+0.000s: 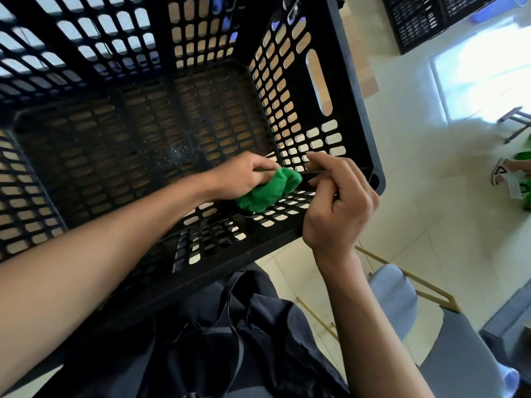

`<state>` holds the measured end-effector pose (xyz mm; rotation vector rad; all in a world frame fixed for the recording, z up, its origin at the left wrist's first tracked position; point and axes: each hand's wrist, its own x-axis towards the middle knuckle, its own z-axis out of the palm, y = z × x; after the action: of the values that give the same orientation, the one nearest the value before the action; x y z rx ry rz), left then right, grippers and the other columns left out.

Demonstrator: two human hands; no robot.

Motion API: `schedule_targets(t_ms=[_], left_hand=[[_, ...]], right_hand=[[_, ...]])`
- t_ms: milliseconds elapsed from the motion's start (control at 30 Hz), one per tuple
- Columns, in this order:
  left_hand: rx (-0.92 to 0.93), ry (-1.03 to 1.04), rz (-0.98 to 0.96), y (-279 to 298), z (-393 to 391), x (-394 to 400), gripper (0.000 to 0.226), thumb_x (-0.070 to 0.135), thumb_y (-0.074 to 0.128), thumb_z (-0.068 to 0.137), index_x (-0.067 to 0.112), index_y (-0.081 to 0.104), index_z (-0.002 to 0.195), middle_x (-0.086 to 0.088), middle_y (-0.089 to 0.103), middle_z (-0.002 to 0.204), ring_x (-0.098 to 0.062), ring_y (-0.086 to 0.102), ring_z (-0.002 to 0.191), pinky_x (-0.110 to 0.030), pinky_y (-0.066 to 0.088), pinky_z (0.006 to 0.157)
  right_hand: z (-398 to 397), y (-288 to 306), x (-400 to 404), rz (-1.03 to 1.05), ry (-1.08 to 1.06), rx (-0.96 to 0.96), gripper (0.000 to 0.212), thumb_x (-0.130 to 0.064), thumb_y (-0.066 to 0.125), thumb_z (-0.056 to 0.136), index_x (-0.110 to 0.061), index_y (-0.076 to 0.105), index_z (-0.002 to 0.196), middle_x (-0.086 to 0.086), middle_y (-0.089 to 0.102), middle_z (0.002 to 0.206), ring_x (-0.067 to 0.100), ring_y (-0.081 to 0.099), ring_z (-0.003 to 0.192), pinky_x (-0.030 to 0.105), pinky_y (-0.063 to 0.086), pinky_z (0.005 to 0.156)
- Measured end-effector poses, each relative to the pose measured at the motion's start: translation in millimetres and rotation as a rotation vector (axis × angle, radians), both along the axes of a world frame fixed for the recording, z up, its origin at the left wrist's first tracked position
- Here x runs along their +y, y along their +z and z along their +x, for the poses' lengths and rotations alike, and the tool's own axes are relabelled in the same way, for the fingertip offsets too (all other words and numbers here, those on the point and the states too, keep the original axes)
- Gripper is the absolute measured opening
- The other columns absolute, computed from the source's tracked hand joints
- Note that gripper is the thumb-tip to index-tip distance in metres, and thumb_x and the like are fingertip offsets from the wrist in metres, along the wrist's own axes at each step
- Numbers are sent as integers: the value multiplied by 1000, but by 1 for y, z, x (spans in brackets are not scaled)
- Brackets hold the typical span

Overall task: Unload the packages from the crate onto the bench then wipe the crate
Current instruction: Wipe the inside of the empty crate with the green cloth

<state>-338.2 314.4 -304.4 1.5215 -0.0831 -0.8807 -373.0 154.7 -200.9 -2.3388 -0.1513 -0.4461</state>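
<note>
Crate (356,116) near-right corner sits between our hands, left hand (244,176) clutching the green cloth (267,193), right hand (336,202) gripping the rim

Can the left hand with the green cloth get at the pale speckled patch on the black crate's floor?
Probably yes. The left hand grips the green cloth at the near right corner of the black slotted plastic crate; the speckled patch lies just beyond, with nothing between.

Left hand (244,176) curled, gripping; right hand (336,202) fingers curled, gripping.
</note>
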Motion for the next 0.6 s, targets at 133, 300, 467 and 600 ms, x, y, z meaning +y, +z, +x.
schedule_targets(t_ms=[133, 300, 467, 600], left_hand=[[46, -103, -229, 38, 5, 13, 31, 34, 55, 102, 28, 68, 129, 5, 74, 120, -12, 68, 115, -26, 53, 97], [-135, -214, -98, 41, -36, -1, 38, 35, 53, 105, 28, 58, 142, 10, 63, 136, -10, 55, 130, -42, 39, 115], [-246, -226, 100, 25, -36, 1, 32, 32, 52, 106, 33, 62, 136, 10, 67, 124, -13, 60, 120, -45, 44, 107], [-188, -252, 263, -2, -41, 8, 38, 44, 51, 104, 41, 54, 141, -3, 71, 120, -27, 66, 108, -49, 51, 97]], right_hand=[[0, 0, -1, -19, 1, 3, 35, 3, 45, 82, -8, 76, 93, -2, 71, 83, 19, 66, 72, 48, 49, 60], [-2, 0, 1, 9, -7, -6, 36, 2, 44, 82, -6, 77, 92, 2, 71, 83, 21, 66, 70, 49, 50, 58], [-3, -1, 0, 20, -14, -9, 36, 3, 44, 83, -6, 77, 92, 3, 72, 84, 22, 66, 68, 49, 48, 56], [-3, -1, 1, 20, -16, -12, 36, 2, 44, 84, -7, 77, 93, 1, 72, 85, 22, 66, 70, 49, 48, 56]])
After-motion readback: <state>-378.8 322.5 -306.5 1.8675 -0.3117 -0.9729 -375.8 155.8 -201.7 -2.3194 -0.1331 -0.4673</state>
